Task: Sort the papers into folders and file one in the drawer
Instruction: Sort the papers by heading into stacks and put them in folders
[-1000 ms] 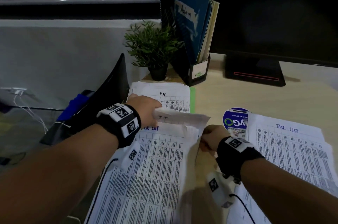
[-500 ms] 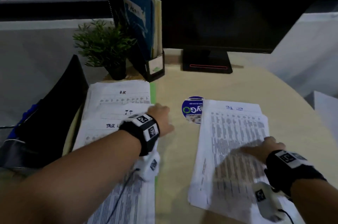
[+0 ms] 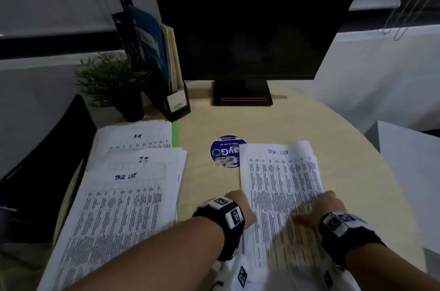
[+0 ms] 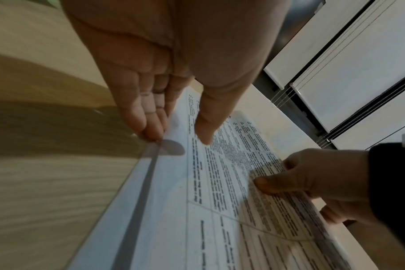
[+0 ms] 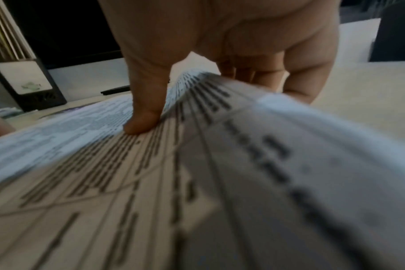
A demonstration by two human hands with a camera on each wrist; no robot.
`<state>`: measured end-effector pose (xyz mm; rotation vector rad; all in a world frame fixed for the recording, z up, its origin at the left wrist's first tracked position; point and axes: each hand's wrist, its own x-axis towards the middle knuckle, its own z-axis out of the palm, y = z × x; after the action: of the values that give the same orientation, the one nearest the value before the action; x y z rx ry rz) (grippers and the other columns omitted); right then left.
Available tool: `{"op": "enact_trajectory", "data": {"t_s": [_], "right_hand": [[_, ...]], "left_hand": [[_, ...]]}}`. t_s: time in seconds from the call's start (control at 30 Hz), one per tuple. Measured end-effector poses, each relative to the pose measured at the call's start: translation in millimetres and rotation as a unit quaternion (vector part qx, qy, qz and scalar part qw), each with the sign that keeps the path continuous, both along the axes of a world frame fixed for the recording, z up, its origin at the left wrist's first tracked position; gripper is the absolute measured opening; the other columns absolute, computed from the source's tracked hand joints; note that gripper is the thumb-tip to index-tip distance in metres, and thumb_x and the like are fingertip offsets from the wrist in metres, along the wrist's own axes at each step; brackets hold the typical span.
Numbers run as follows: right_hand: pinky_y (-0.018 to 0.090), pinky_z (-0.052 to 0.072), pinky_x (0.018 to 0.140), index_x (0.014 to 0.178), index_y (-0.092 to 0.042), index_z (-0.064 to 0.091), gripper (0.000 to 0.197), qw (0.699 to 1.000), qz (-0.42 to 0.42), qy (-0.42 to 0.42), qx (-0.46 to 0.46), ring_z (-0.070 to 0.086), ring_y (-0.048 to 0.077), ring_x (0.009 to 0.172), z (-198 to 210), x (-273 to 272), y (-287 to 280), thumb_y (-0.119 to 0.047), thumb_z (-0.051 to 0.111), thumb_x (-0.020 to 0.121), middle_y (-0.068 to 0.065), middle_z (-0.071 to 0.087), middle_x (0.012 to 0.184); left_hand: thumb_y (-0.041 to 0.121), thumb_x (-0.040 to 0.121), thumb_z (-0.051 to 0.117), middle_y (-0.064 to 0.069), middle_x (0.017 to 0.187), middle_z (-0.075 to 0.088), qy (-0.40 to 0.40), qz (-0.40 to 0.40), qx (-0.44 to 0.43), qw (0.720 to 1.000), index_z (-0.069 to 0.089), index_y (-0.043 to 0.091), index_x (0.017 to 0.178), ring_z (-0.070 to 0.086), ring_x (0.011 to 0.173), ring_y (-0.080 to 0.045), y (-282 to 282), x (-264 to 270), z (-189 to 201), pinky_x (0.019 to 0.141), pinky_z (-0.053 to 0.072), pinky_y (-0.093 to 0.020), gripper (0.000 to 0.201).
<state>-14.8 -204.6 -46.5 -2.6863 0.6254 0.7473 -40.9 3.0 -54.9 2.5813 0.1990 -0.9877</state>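
Two lots of printed task-list papers lie on the beige desk [image 3: 345, 148]. The left pile [image 3: 123, 195] shows sheets headed "HK", "JT" and "TASK LIST" over a green folder [image 3: 175, 133]. The right stack [image 3: 278, 179] lies in front of me. My left hand [image 3: 239, 200] is at that stack's left edge, with straight fingers [image 4: 150, 127] touching the edge and the thumb just above the top sheet. My right hand [image 3: 326, 205] grips the right edge. Its thumb [image 5: 141, 117] presses on top, the fingers curl underneath, and the edge is lifted and bowed.
A dark monitor [image 3: 250, 29] stands at the back on its base. Left of it are a black file holder with a blue folder [image 3: 152, 52] and a small potted plant [image 3: 112, 79]. A round blue sticker [image 3: 223, 151] lies between the piles. A black chair back [image 3: 47, 160] is at the left.
Both hands left the sheet now lying on the left pile. The left hand crossed to the right stack's left edge, and the right hand went from flat on that stack to gripping its right edge.
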Motion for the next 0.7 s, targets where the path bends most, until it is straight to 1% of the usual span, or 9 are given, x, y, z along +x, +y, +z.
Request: {"op": "enact_trajectory", "data": {"t_s": [0.1,0.23,0.33,0.4,0.43,0.47,0.53,0.6,0.7], "right_hand": [[0.034,0.05,0.085,0.12,-0.003,0.038,0.094,0.999,0.013,-0.024,0.023,0.056,0.031,0.106,4.2,-5.7,-9.2,-0.046,0.089,0.053,0.014,0.052,0.117],[0.035,0.047,0.076,0.095,-0.012,0.038,0.034,0.993,0.046,-0.098,0.043,0.057,0.033,0.096,17.6,-11.4,-14.2,-0.025,0.067,0.082,0.016,0.053,0.112],[0.027,0.041,0.069,0.084,-0.014,0.042,0.011,0.983,0.109,-0.137,0.048,0.06,0.03,0.091,28.4,-20.6,-6.9,-0.019,0.05,0.09,0.01,0.058,0.097],[0.025,0.036,0.065,0.081,-0.02,0.043,0.012,0.97,0.149,-0.154,0.115,0.062,0.028,0.09,33.1,-38.3,8.3,-0.021,0.052,0.09,0.004,0.056,0.085],[0.025,0.036,0.063,0.078,-0.024,0.043,0.016,0.961,0.177,-0.147,0.155,0.063,0.026,0.089,33.9,-49.0,16.9,-0.023,0.056,0.088,0.002,0.057,0.084],[0.024,0.038,0.063,0.075,-0.028,0.042,0.021,0.952,0.2,-0.133,0.192,0.064,0.024,0.088,32.9,-58.6,23.3,-0.025,0.059,0.087,-0.001,0.059,0.084],[0.02,0.042,0.067,0.075,-0.033,0.046,0.02,0.944,0.199,-0.103,0.241,0.063,0.013,0.084,26.6,-70.0,22.5,-0.033,0.064,0.085,-0.007,0.062,0.086],[0.018,0.043,0.075,0.091,-0.031,0.056,0.015,0.958,0.151,-0.105,0.219,0.058,0.01,0.088,20.5,-70.0,7.9,-0.042,0.063,0.085,-0.007,0.059,0.095],[0.029,0.041,0.096,0.124,-0.02,0.05,0.046,0.989,0.068,-0.1,0.088,0.051,0.025,0.112,6.6,-63.5,-19.3,-0.043,0.058,0.085,0.005,0.049,0.124]], "left_hand": [[0.053,0.081,0.059,-0.004,0.089,0.057,0.009,0.013,0.008,1.0,0.054,0.014,0.096,0.058,0.081,-0.024,-4.3,-3.7,5.9,0.079,0.048,-0.034,0.042],[0.057,0.085,0.056,0.006,0.068,0.029,0.008,0.04,-0.035,0.999,0.036,0.027,0.074,0.035,0.058,-0.01,-5.1,-7.4,24.3,0.077,0.039,-0.032,0.038],[0.069,0.082,0.05,0.01,0.088,0.049,0.004,0.076,-0.145,0.986,0.053,0.03,0.092,0.053,0.085,-0.017,-21.3,-8.3,29.9,0.087,0.039,-0.031,0.04],[0.069,0.08,0.052,0.001,0.113,0.063,-0.011,0.163,-0.271,0.949,0.062,0.021,0.111,0.06,0.104,-0.021,-37.7,-9.1,32.9,0.095,0.046,-0.031,0.058],[0.064,0.081,0.054,-0.004,0.108,0.067,-0.026,0.192,-0.29,0.937,0.064,0.016,0.107,0.063,0.097,-0.022,-45.2,-8.1,32.6,0.092,0.05,-0.032,0.056],[0.054,0.085,0.056,-0.007,0.099,0.067,-0.05,0.211,-0.291,0.932,0.065,0.012,0.104,0.064,0.088,-0.022,-50.7,-7.4,30.8,0.086,0.052,-0.031,0.047],[0.03,0.09,0.055,-0.01,0.105,0.065,-0.082,0.208,-0.207,0.952,0.061,0.01,0.112,0.062,0.093,-0.026,-53.0,-5.9,22.9,0.084,0.05,-0.028,0.031],[0.022,0.088,0.05,-0.008,0.119,0.061,-0.055,0.186,-0.15,0.969,0.054,0.016,0.123,0.059,0.104,-0.029,-48.7,-8.1,18.3,0.09,0.049,-0.031,0.035],[0.021,0.088,0.048,-0.009,0.125,0.056,-0.012,0.185,-0.141,0.973,0.039,0.024,0.138,0.058,0.105,-0.03,-44.1,-10.7,12.7,0.093,0.05,-0.036,0.051]]}}
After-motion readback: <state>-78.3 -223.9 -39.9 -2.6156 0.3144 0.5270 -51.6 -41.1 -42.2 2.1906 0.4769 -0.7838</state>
